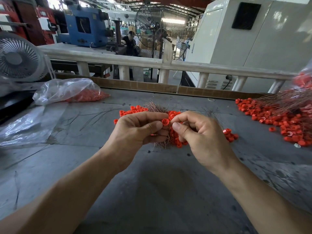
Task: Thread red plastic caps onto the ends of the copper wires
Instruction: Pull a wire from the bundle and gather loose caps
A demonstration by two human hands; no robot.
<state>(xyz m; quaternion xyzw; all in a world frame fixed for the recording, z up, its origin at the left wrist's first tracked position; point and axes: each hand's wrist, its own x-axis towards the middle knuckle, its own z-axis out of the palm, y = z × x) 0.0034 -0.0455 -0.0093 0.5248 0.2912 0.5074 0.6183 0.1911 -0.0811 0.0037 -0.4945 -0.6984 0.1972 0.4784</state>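
My left hand (136, 129) pinches a red plastic cap (165, 122) between thumb and forefinger, its open side facing me. Its curled lower fingers grip a bundle of thin copper wires (156, 107) that sticks out above and below the fist. My right hand (197, 132) is pressed close against the cap, thumb and forefinger pinched together at its edge; whatever it pinches is too thin to see. Loose red caps (133, 110) lie on the grey table (160, 183) behind and under both hands.
A large heap of red caps with long copper wires (276, 115) lies at the right. A clear plastic bag with red caps (70, 92) sits at the back left, beside a white fan (18, 58). A flat plastic sheet (25, 127) lies at the left. Stray wires (94, 115) are scattered nearby.
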